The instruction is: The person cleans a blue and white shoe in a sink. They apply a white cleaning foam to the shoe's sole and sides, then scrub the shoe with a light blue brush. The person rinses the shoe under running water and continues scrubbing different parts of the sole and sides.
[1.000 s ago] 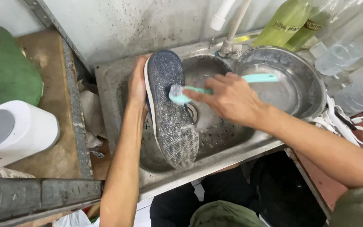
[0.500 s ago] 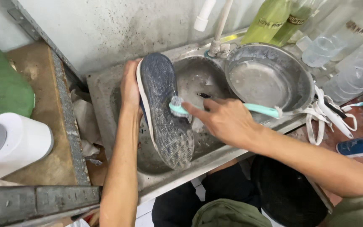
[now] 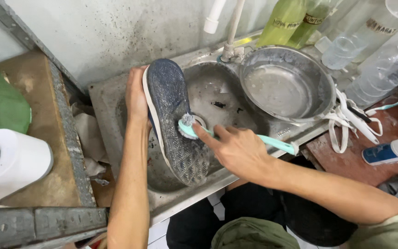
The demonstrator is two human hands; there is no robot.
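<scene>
Shoe [image 3: 173, 122] sits sole-up over the sink [image 3: 116, 99], toe at 12 near the back wall, heel over the front rim at 6; metal bowl [image 3: 287, 83] crowds the sink's 2 o'clock side, open basin only between it and the shoe. Left hand [image 3: 136, 94] fingers wrapped shut on the shoe's 9 o'clock edge. Right hand [image 3: 236, 148] closed around the teal brush [image 3: 236, 133], index finger extended, bristles pressed on the dark, wet, patterned sole with white rim.

Shoe [image 3: 173, 120] upper hidden; green bottles [image 3: 295, 20] cut off at top.
</scene>
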